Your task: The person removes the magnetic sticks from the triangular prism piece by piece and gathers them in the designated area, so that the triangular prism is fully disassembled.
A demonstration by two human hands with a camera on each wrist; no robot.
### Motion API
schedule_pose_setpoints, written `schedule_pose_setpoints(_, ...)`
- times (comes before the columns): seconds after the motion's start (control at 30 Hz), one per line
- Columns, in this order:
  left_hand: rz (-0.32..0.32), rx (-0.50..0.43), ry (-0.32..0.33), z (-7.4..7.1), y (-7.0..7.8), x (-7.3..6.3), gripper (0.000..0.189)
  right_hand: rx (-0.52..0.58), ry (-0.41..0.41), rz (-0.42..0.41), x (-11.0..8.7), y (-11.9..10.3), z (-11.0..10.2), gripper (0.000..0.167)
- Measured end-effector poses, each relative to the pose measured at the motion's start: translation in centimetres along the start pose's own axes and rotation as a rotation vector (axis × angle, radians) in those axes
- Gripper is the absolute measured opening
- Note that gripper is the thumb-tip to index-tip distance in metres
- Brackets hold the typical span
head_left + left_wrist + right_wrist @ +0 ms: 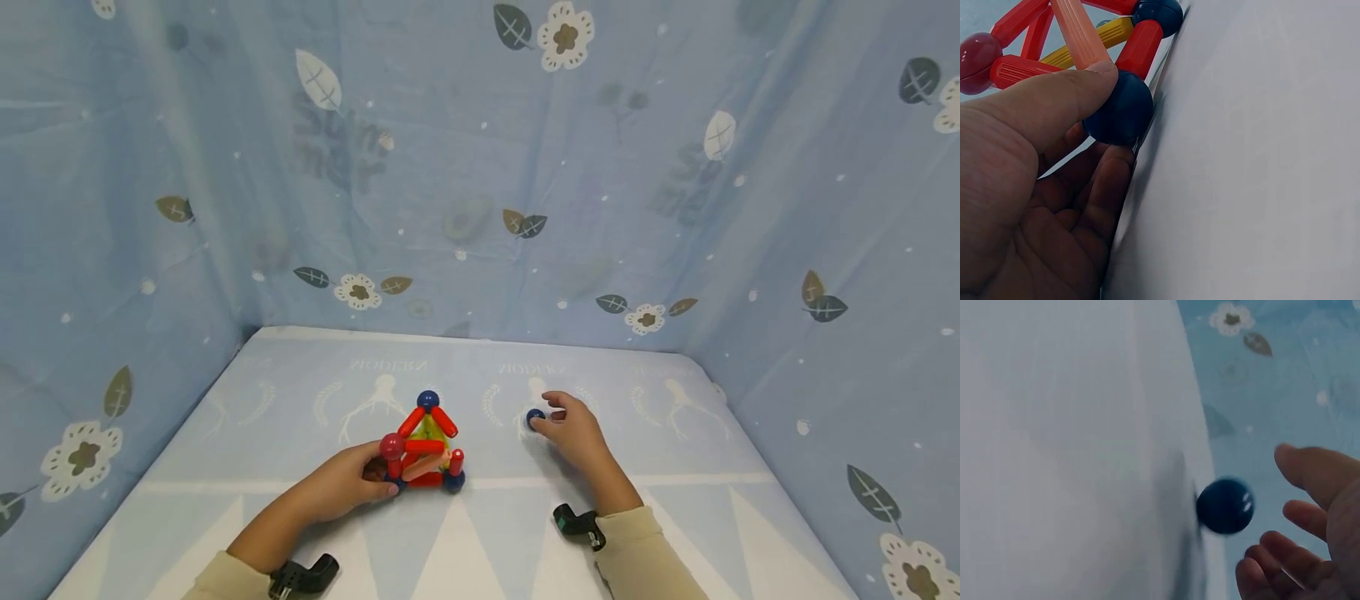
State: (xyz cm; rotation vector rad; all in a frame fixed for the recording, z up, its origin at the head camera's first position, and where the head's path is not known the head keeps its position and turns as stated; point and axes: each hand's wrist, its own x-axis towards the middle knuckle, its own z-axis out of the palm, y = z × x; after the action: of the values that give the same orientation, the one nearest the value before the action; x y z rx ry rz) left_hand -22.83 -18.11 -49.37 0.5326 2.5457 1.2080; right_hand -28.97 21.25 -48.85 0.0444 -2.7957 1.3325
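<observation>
A magnetic stick-and-ball structure (424, 447) of red, yellow and pinkish-orange rods stands on the table, joined by blue balls and one red ball. My left hand (341, 485) grips its near-left corner. In the left wrist view, the thumb lies over a dark blue ball (1120, 111) of that corner, with the fingers curled beneath it. A single blue ball (535, 415) sits on the table to the right of the structure. Around it, my right hand (576, 435) is spread; the right wrist view shows a gap between the fingers and this ball (1225, 506).
The table (510, 517) wears a pale cloth with a triangle pattern and printed lettering. Blue floral curtains (465, 167) close off the back and both sides. A small black device (303, 575) sits at the left wrist, another black device (577, 523) at the right.
</observation>
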Motion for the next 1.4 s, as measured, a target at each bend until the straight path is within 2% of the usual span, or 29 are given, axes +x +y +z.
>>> schedule_pose_setpoints(0.1,-0.007,-0.016,0.001,0.1,-0.1,-0.2,0.037,-0.006,0.023,-0.05,-1.3,-2.1,0.5,0.052)
schedule_pose_setpoints(0.2,-0.009,-0.03,-0.002,0.3,-0.1,-0.2,0.038,0.016,-0.007,-0.084,-2.8,-3.7,1.4,0.046)
schedule_pose_setpoints(0.47,-0.002,-0.016,0.005,0.5,-0.1,-0.1,0.04,0.132,-0.262,-0.16,-5.4,-6.1,4.3,0.043)
schedule_pose_setpoints(0.67,-0.003,-0.029,-0.002,0.3,0.1,0.2,0.052,0.128,-0.355,-0.166,-5.8,-6.6,5.5,0.032)
schedule_pose_setpoints(0.83,-0.009,-0.01,0.004,0.3,0.0,0.0,0.046,0.14,-0.428,-0.154,-6.1,-6.9,6.6,0.024)
schedule_pose_setpoints(1.07,-0.005,-0.013,0.013,0.2,-0.2,-0.1,0.043,0.105,-0.407,-0.175,-6.2,-7.1,7.5,0.02)
schedule_pose_setpoints(1.4,0.008,-0.022,0.008,0.0,-0.2,-0.1,0.047,0.029,-0.368,-0.219,-6.0,-7.0,7.6,0.015)
